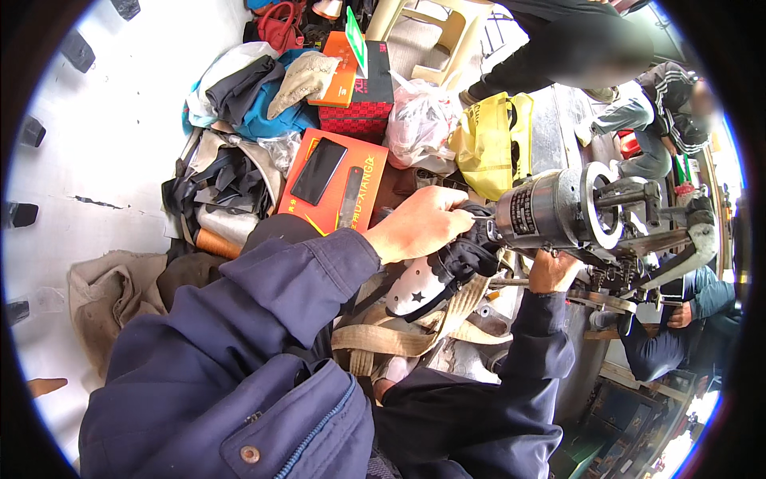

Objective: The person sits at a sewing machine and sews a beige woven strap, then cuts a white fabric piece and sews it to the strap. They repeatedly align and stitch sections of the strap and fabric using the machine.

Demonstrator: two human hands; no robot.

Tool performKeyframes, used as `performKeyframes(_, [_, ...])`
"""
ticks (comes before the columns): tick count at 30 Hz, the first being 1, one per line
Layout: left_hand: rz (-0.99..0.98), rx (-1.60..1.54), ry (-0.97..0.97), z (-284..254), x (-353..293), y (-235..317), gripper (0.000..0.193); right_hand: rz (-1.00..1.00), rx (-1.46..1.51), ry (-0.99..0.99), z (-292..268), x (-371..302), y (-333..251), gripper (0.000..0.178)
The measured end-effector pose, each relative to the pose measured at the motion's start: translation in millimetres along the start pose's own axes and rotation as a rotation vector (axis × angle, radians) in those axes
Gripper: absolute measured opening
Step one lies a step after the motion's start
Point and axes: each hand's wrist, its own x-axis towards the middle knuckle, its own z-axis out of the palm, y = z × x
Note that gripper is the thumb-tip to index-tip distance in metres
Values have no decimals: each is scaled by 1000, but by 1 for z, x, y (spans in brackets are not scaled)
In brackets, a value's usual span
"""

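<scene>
A black shoe with a white toe piece (413, 286), pierced with small holes and a star, sits at the end of a metal sewing machine (550, 209). My left hand (423, 225) is closed on the shoe's dark upper, its fingertips pressed together close to the machine's narrow end. Below the machine's round body is my right hand (554, 271), raised against its underside. The machine hides the fingers of this hand, so what they grip does not show. A wide tan strap (399, 342) loops under the shoe.
A dark phone (319, 170) lies on an orange-red box (299, 209) beyond my left forearm. Behind stand a yellow bag (488, 148), a white plastic bag (420, 120) and stacked boxes (351, 120). Cloths (239, 96) are heaped left. Other people sit at right.
</scene>
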Motion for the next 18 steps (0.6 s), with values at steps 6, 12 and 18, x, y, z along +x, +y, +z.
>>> performKeyframes(6, [63,27,117,-6,-9,2,20,363,883,53,-92,-22,-50,20])
performKeyframes(12, [260,90,252,1,-15,7,29,273,943,137,-182,-8,-73,40])
performKeyframes(18, [284,252,225,8,-19,14,25,304,665,-172,-213,14,-76,54])
